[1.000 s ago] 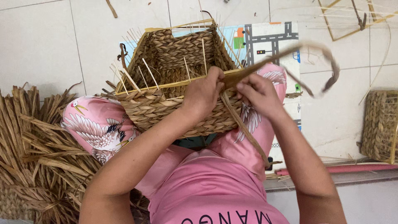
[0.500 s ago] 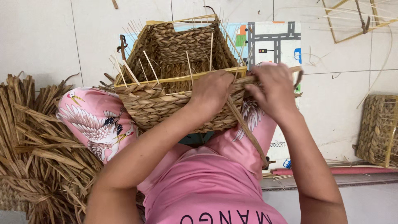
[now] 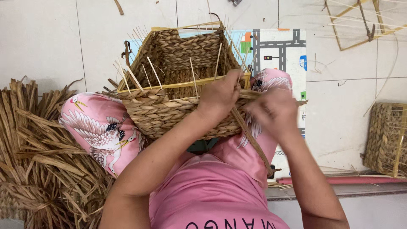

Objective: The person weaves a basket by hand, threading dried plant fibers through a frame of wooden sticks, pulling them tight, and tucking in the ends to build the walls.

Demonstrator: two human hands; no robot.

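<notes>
woven strand: a flat brown fibre strip runs from the basket's near rim down past the right knee; its upper end lies between the two hands.
left fingers: the left hand is curled over the near rim of the basket, fingers pressed narrow onto the braided edge by the yellow frame bar.
right fingers: the right hand is blurred, just beside the left, at the basket's right near corner; fingers look closed on the strand, but the blur means i cannot tell for sure.
basket: a half-woven rectangular basket of braided straw-coloured fibre sits tilted on the person's lap, open side up, thin pale stakes sticking up around its rim.
lap: pink trousers printed with white cranes, knees spread under the basket; a pink shirt below.
left side: a heap of dry brown fibre bundles on the tiled floor, touching the left knee.
beyond the basket: a play mat printed with roads lies on the floor.
right edge: another woven basket well apart, with a red rod lying near it.
top right: a bare yellow frame on the tiles.
</notes>
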